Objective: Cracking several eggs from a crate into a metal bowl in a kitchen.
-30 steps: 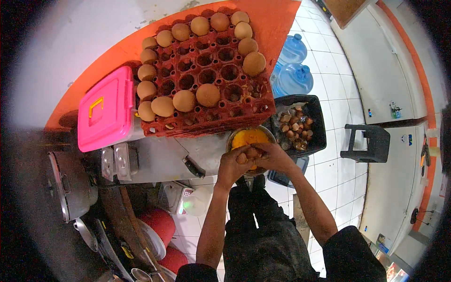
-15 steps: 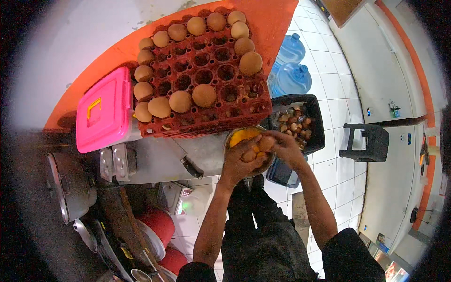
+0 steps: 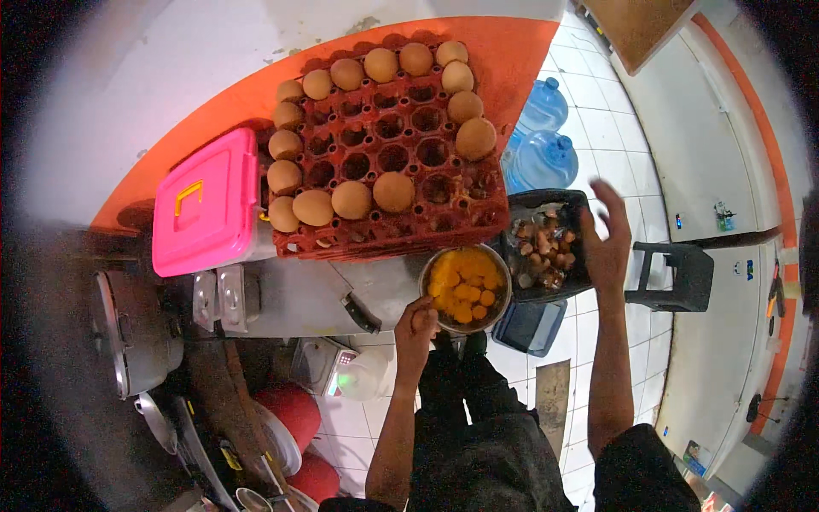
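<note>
A round metal bowl (image 3: 509, 299) filled with raw eggs, several whole yolks among them, stands at the counter's front edge. My left hand (image 3: 415, 331) has its fingers curled at the bowl's near left rim, gripping it. Off to the right, my right hand (image 3: 607, 252) is raised beside the black bin (image 3: 583, 277), its fingers spread and slightly blurred, with nothing in them. Broken eggshells (image 3: 543, 243) lie inside that bin. Behind the bowl, a stack of red egg trays (image 3: 392, 158) carries brown eggs (image 3: 394, 193) around its edges; many middle cups are bare.
Left of the trays sits a pink-lidded box (image 3: 205, 205). A black-handled knife (image 3: 362, 314) lies on the metal counter (image 3: 299, 294). Blue water bottles (image 3: 543, 160) and a black stool (image 3: 678, 277) stand on the tiled floor. A large pot (image 3: 136, 333) is at far left.
The egg pieces have left my hands. My right hand has swung from over the bowl to the right, past the bin, and opened. My left hand has dropped to the bowl's rim.
</note>
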Demonstrator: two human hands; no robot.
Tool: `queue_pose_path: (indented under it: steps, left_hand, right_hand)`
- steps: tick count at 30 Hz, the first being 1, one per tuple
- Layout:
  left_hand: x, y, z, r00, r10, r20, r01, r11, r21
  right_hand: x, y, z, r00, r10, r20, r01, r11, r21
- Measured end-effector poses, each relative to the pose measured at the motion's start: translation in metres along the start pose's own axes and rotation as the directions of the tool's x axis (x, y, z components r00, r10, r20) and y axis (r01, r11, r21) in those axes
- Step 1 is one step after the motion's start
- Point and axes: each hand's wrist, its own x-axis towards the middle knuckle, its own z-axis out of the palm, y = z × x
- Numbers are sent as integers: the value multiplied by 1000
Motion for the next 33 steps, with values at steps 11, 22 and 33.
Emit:
queue_pose_path:
  steps: [11,22,33]
  left_hand:
    - [-3,-10,-11,997,23,74,7,928,-372]
    - [2,-32,32,985,142,96,-116,965,-234]
    - [16,-22,62,949,288,125,-314,892,326]
  right_hand:
    - [39,-164,95,579,-604,548,648,748,140]
    - [-125,4,80,960,270,75,-262,770,581]
    - [-165,11,126,911,286,297,-377,870,317]
